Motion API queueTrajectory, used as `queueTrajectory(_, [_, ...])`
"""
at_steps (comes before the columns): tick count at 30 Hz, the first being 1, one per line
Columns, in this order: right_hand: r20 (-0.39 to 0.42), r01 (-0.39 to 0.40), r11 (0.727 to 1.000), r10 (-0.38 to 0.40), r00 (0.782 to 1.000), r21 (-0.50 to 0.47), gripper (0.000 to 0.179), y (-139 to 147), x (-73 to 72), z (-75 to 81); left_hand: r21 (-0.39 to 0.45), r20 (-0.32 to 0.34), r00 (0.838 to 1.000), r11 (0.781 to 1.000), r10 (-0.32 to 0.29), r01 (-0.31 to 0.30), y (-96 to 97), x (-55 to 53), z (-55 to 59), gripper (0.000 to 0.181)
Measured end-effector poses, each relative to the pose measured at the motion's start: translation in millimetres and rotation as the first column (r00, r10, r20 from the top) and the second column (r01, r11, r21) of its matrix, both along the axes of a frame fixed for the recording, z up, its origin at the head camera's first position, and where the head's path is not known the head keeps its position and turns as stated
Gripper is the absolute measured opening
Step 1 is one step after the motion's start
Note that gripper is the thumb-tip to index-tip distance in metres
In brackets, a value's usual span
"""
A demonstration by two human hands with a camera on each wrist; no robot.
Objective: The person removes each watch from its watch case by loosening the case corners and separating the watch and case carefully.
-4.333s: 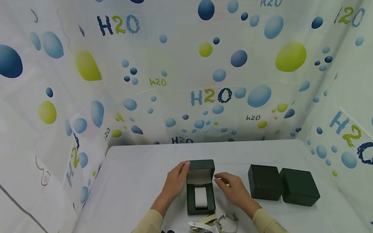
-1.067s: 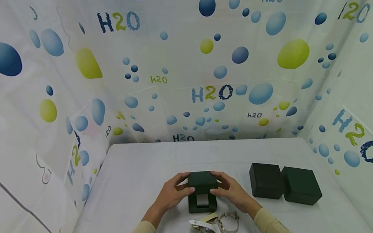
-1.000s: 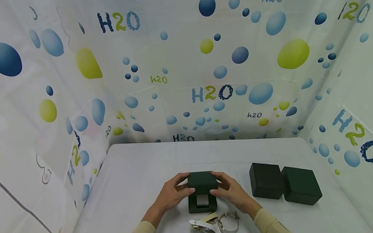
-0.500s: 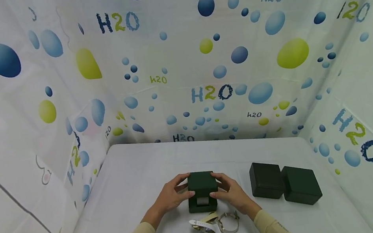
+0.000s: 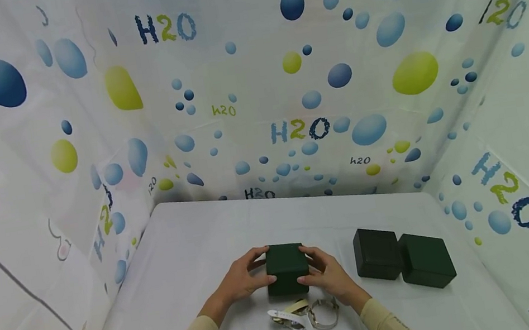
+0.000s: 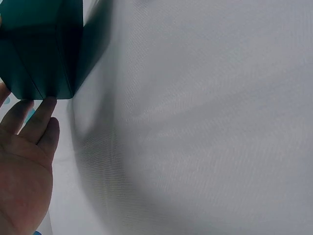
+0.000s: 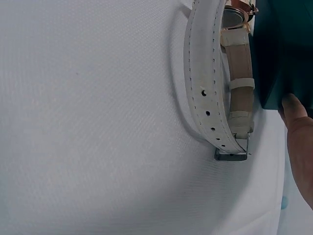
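A dark green watch box stands on the white table with its lid down. My left hand grips its left side, thumb at the front and fingers toward the back. From the right, my right hand holds it the same way. In the left wrist view, fingertips of the left hand touch the edge of the box. Just in front lie a watch with a white strap, a yellowish strap and a looped wristwatch. The right wrist view shows a white buckled strap beside the box.
Two more dark boxes, one black and one green, stand side by side on the right. Behind and beside the table hangs a white curtain with blue and green dots.
The box's lid has come down from upright, covering the white cushion inside. My right hand has gone from beside the box to its lid. The watches have stayed put.
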State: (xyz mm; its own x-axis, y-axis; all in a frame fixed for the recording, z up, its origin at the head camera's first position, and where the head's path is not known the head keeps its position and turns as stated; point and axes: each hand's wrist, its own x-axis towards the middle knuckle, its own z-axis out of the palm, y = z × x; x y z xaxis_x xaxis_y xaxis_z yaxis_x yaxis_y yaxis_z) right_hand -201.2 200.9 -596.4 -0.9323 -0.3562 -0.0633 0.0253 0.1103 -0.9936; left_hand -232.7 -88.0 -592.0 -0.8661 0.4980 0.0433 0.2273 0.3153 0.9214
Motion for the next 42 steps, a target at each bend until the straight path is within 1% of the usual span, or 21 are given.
queueTrajectory(4, [0.016,0.012,1.0,-0.011,1.0,-0.026,0.081,-1,1.0,-2.3,0.014,0.016,1.0,1.0,-0.01,0.01,-0.2,0.8,-1.3,0.075])
queueTrajectory(7, [0.006,0.015,0.999,-0.015,1.0,-0.029,0.083,-2,1.8,-4.2,0.018,0.016,1.0,1.0,-0.015,0.015,-0.2,1.3,-2.4,0.078])
queueTrajectory(13, [-0.017,0.012,1.0,-0.012,1.0,-0.017,0.087,-4,2.1,-6.0,-0.02,-0.011,1.0,1.0,-0.02,0.019,-0.2,1.3,-2.8,0.085])
queueTrajectory(17, [-0.035,0.012,1.0,-0.012,0.999,-0.014,0.087,-6,2.8,-7.5,-0.027,-0.029,0.999,0.999,-0.024,0.023,-1.5,1.5,-2.8,0.087])
queueTrajectory(21, [-0.095,0.045,0.997,-0.039,0.995,0.056,0.087,-9,5.3,-8.4,-0.051,-0.068,0.996,0.998,-0.051,0.047,-1.2,1.8,-3.6,0.09])
queueTrajectory(24, [-0.165,0.1,0.98,-0.072,0.984,0.172,0.08,-14,6.7,-7.1,-0.074,-0.083,0.995,0.996,-0.061,0.055,-0.2,2.9,-4.5,0.092])
queueTrajectory(26, [-0.215,0.131,0.958,-0.075,0.974,0.257,0.073,-18,6.5,-3.7,-0.08,-0.075,0.995,0.995,-0.062,0.056,0.2,3.7,-4.7,0.092])
queueTrajectory(27, [-0.254,0.141,0.941,-0.061,0.965,0.309,0.07,-22,5.7,-1.8,-0.076,-0.068,0.996,0.996,-0.061,0.056,0.2,4.2,-4.6,0.092])
queueTrajectory(29, [-0.351,0.15,0.888,0.013,0.936,0.434,0.066,-29,2.4,2.8,-0.066,-0.058,0.996,0.996,-0.064,0.06,0.4,4.7,-4.3,0.092])
queueTrajectory(30, [-0.396,0.155,0.852,0.065,0.916,0.499,0.065,-33,0.6,5.6,-0.059,-0.048,0.997,0.996,-0.065,0.062,0.3,4.8,-4.0,0.092])
queueTrajectory(31, [-0.439,0.163,0.813,0.124,0.89,0.56,0.065,-37,-1.4,8.0,-0.052,-0.041,0.997,0.997,-0.066,0.064,0.1,4.9,-3.7,0.092])
queueTrajectory(33, [-0.506,0.19,0.729,0.241,0.828,0.657,0.067,-46,-5.0,12.6,-0.043,-0.028,0.998,0.997,-0.065,0.063,-0.4,4.7,-3.7,0.093])
queueTrajectory(34, [-0.524,0.2,0.695,0.291,0.8,0.691,0.067,-50,-6.3,14.8,-0.04,-0.024,0.998,0.997,-0.061,0.06,-0.8,4.7,-4.1,0.095])
queueTrajectory(35, [-0.529,0.202,0.671,0.327,0.783,0.714,0.066,-54,-7.0,16.8,-0.038,-0.015,0.998,0.998,-0.054,0.054,-1.2,4.8,-4.7,0.097])
queueTrajectory(36, [-0.535,0.206,0.653,0.355,0.767,0.729,0.064,-57,-7.2,18.9,-0.037,-0.005,0.999,0.998,-0.049,0.049,-1.9,5.0,-5.7,0.101])
queueTrajectory(38, [-0.537,0.204,0.636,0.389,0.749,0.744,0.06,-63,-6.9,22.6,-0.039,0.018,0.999,0.998,-0.042,0.043,-3.6,5.5,-9.5,0.108])
queueTrajectory(40, [-0.538,0.207,0.625,0.403,0.74,0.753,0.056,-67,-7.0,24.4,-0.043,0.037,0.999,0.998,-0.033,0.035,-5.6,6.5,-13.6,0.113])
queueTrajectory(42, [-0.538,0.215,0.616,0.405,0.739,0.758,0.054,-69,-7.3,26.3,-0.043,0.05,0.998,0.998,-0.034,0.037,-7.0,7.0,-16.2,0.114])
